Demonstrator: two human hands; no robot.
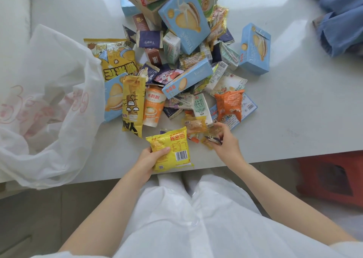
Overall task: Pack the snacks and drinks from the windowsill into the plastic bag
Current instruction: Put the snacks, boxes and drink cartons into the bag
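A heap of snacks and drinks lies on the white windowsill: blue biscuit boxes, an orange milk-tea cup, a milk carton and an orange packet. My left hand is shut on a yellow snack packet at the sill's front edge. My right hand grips a small clear-wrapped snack just right of it. The white plastic bag lies open-mouthed at the left, with a yellow popcorn bag and a blue box at its mouth.
Blue denim cloth lies at the back right of the sill. A red stool stands below the sill on the right. My white-clothed lap is directly under the front edge.
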